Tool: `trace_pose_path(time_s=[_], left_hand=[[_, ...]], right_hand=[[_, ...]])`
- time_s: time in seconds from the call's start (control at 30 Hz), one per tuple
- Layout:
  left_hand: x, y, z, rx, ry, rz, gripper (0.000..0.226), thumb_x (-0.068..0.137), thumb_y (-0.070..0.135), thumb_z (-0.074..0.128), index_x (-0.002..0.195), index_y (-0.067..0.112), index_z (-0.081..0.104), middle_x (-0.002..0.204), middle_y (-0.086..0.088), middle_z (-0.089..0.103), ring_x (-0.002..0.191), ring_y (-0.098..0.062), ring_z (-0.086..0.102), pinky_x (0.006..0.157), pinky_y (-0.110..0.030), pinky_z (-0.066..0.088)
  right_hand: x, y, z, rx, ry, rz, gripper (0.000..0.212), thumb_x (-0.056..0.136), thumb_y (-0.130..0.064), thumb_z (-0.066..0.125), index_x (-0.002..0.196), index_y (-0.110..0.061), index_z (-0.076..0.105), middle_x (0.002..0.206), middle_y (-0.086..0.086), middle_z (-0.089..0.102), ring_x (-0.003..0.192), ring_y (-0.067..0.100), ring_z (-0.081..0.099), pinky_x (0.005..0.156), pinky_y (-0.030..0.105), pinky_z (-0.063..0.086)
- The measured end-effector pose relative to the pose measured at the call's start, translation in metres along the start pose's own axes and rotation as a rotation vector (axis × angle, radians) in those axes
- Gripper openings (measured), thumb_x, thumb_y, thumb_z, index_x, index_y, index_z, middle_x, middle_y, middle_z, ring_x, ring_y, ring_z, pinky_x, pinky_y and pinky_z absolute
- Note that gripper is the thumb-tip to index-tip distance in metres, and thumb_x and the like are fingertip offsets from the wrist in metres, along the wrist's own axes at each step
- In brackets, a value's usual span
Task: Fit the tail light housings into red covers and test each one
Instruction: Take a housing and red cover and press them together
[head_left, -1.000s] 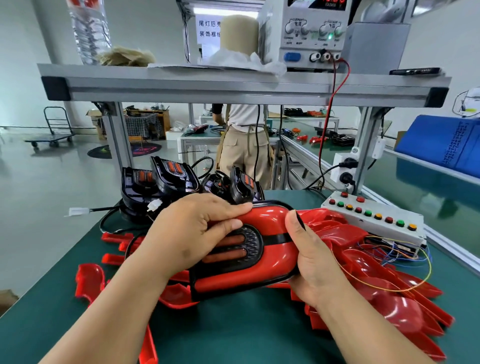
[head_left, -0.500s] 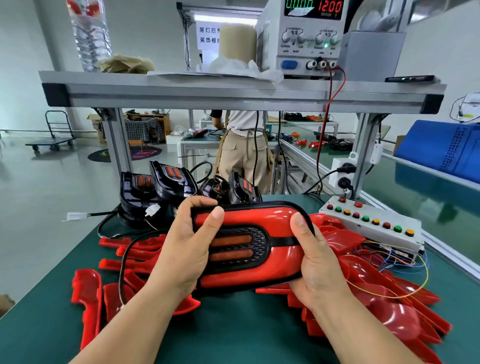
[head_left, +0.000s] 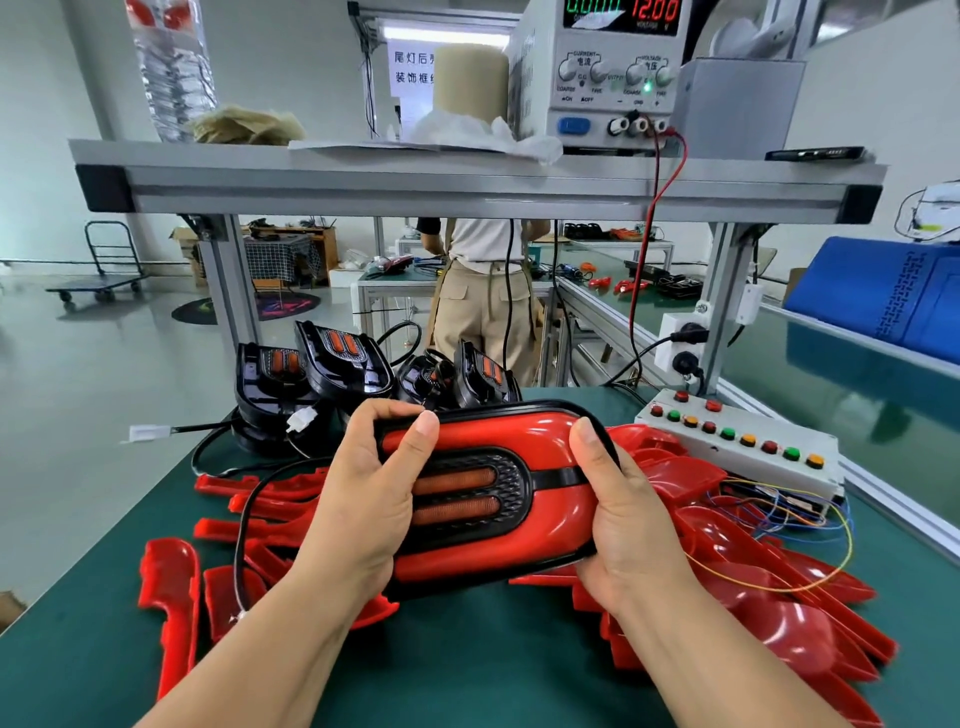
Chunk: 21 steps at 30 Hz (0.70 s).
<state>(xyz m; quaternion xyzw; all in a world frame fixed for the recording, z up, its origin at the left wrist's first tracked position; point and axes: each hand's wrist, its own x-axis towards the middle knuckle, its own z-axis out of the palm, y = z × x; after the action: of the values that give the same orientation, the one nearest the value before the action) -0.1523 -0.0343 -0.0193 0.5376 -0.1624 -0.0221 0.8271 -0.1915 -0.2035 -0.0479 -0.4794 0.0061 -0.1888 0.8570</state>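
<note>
L hand (head_left: 363, 499) & R hand (head_left: 623, 525) — both gripping assembled tail light (head_left: 498, 493) above green bench (head_left: 467, 665).

A green-matted tabletop (head_left: 467, 665) carries everything here. On its left side lie loose, glossy red plastic covers (head_left: 171, 587), some overlapping; a bigger heap of the same red covers (head_left: 769, 587) is piled on the right. Near the far edge, black tail light housings with orange lenses (head_left: 311, 374) are bunched together. A white box with a row of red, green and orange buttons (head_left: 737, 452) sits at the far right, just beside the heap.
</note>
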Motion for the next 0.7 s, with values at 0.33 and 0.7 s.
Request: trace_pose_path(time_s=[0.33,0.7], left_hand=[[0.007,-0.012,-0.013,0.364,0.014,0.037,0.04,0.077,0.076,0.038,0.109,0.058,0.054,0.115,0.01,0.068,0.111,-0.01,0.063,0.101,-0.044,0.048],[0.008,-0.031,-0.011,0.831,0.202,0.307,0.052,0.083,0.065,0.022,0.082,0.022,0.05,0.085,-0.001,0.058,0.086,-0.022,0.053,0.075,-0.034,0.037]], right_hand=[[0.005,-0.004,-0.005,0.11,0.142,0.065,0.04,0.073,-0.051,0.072,0.082,-0.012,0.078,0.093,0.019,0.075,0.082,0.036,0.073,0.063,0.055,0.059],[0.001,-0.001,-0.001,-0.178,0.111,-0.016,0.054,0.064,-0.069,0.066,0.084,-0.02,0.075,0.091,0.013,0.076,0.083,0.031,0.074,0.075,0.046,0.06]])
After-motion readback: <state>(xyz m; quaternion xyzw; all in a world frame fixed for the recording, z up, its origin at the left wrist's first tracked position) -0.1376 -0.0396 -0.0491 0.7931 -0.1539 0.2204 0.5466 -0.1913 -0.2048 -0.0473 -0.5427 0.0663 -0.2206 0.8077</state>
